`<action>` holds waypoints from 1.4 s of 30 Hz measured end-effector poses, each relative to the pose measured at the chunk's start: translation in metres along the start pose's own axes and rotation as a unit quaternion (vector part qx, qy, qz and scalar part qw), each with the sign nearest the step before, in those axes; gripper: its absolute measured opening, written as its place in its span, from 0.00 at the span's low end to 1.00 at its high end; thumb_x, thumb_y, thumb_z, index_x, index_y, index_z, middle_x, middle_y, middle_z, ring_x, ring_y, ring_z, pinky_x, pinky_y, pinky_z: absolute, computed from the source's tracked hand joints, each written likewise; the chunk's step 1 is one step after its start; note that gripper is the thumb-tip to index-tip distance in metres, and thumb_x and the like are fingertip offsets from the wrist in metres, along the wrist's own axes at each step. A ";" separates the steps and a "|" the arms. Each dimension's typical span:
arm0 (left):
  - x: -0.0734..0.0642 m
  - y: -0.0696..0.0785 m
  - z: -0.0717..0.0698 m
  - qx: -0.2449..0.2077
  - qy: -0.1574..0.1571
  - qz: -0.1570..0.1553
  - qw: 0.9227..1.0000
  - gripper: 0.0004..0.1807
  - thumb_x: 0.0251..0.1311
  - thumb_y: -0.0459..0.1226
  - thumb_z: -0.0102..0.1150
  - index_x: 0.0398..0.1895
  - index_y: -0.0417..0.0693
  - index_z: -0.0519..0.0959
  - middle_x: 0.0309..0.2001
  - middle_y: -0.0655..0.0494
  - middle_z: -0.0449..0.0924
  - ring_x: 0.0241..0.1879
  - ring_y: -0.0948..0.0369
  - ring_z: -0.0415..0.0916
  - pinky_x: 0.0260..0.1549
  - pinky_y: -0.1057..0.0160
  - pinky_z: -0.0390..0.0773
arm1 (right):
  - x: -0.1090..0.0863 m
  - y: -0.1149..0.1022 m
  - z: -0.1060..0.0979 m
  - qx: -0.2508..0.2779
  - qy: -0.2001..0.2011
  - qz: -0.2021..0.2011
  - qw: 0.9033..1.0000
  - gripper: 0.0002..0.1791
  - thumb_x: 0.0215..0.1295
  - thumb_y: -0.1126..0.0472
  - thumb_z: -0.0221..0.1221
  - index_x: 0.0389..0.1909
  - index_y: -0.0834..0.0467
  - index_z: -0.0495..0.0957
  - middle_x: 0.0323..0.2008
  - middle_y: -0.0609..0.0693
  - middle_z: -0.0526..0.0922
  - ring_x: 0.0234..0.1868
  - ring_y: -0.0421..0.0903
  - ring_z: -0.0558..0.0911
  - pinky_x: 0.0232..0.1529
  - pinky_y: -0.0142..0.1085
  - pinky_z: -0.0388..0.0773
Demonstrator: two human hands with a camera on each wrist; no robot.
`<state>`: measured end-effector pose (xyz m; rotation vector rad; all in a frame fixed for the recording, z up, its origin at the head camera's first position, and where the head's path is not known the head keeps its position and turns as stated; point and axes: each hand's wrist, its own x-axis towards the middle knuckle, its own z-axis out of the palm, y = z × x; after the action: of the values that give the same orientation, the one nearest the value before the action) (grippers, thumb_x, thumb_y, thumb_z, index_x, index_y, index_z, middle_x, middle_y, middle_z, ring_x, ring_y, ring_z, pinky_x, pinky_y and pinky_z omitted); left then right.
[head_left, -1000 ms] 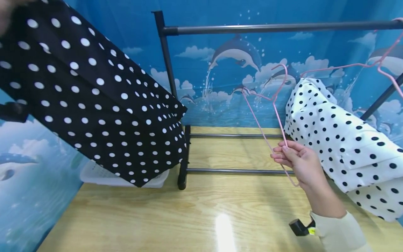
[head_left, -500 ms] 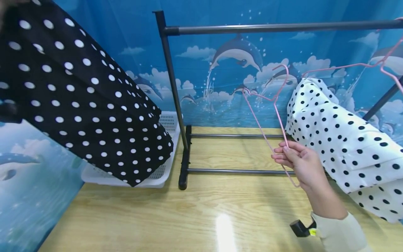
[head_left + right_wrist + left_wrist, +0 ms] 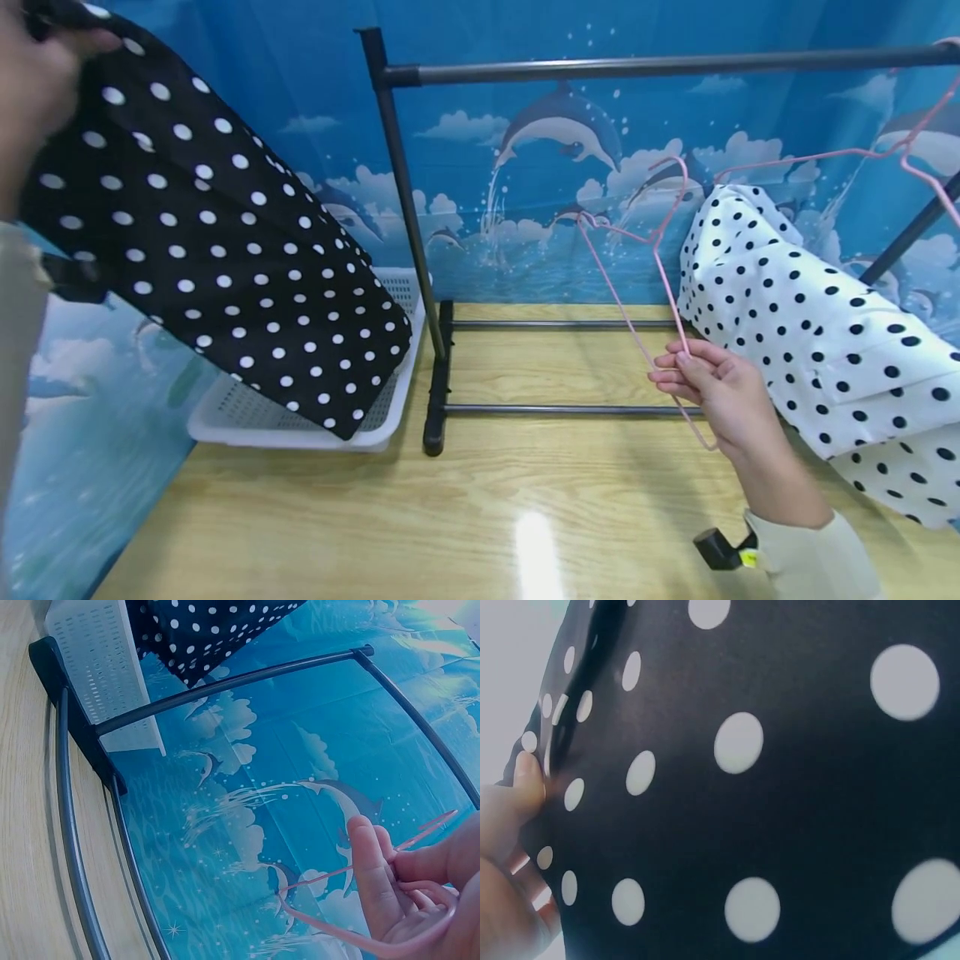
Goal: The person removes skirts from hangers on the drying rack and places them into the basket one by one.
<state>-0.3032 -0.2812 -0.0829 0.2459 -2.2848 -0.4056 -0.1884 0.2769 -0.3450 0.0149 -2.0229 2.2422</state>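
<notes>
At the upper left of the head view my left hand [image 3: 41, 92] grips the top edge of a black cloth with white polka dots [image 3: 247, 250]. The cloth hangs slantwise, its lower corner over a white basket [image 3: 198, 425]. In the left wrist view the thumb [image 3: 529, 784] presses on the cloth's edge, and the fabric fills most of the picture. My right hand [image 3: 720, 392] pinches a pink wire clothes hanger [image 3: 660, 242] by its side, with the hook pointing up. In the right wrist view the hanger [image 3: 360, 941] runs through the curled fingers.
A dark metal clothes rack [image 3: 600, 68] stands on the wood-patterned surface [image 3: 337, 517]. At its right, a white cloth with black dots [image 3: 810, 333] hangs on another pink hanger [image 3: 900, 150]. A blue dolphin curtain [image 3: 465, 208] covers the back.
The black dotted cloth has swung left, uncovering more of the basket. My left hand has come further into the head view. The right hand and its hanger have hardly moved.
</notes>
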 end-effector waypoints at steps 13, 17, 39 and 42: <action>-0.025 -0.004 0.013 0.044 -0.084 -0.012 0.995 0.26 0.76 0.44 0.33 0.67 0.36 0.65 0.64 0.33 0.66 0.62 0.38 0.60 0.65 0.40 0.59 | -0.002 0.002 0.000 -0.005 0.012 0.010 1.000 0.06 0.74 0.65 0.50 0.46 0.63 0.73 0.33 0.48 0.86 0.33 0.40 0.87 0.38 0.31 0.81; -0.034 -0.008 0.021 0.068 -0.106 -0.017 0.992 0.26 0.76 0.42 0.35 0.66 0.32 0.65 0.63 0.30 0.65 0.60 0.36 0.55 0.64 0.37 0.55 | -0.003 0.002 -0.001 -0.002 0.008 0.009 1.000 0.07 0.74 0.64 0.50 0.46 0.63 0.72 0.33 0.48 0.86 0.33 0.41 0.87 0.38 0.31 0.81; -0.054 -0.017 0.062 0.090 -0.163 -0.008 0.982 0.28 0.73 0.47 0.44 0.64 0.32 0.68 0.59 0.29 0.71 0.56 0.36 0.63 0.57 0.37 0.61 | -0.006 0.005 -0.004 0.010 0.012 0.010 1.000 0.06 0.73 0.65 0.52 0.44 0.62 0.74 0.33 0.48 0.86 0.33 0.41 0.87 0.38 0.31 0.81; -0.058 -0.013 0.071 0.096 -0.156 -0.009 0.983 0.29 0.73 0.48 0.45 0.63 0.33 0.69 0.59 0.31 0.72 0.57 0.36 0.66 0.58 0.38 0.62 | -0.006 0.005 -0.004 0.012 0.014 0.014 1.000 0.05 0.73 0.65 0.51 0.44 0.61 0.75 0.32 0.48 0.86 0.33 0.41 0.87 0.38 0.31 0.81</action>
<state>-0.3157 -0.2612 -0.1722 0.3194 -2.6358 -0.2447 -0.1829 0.2793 -0.3511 -0.0418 -1.9945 2.2713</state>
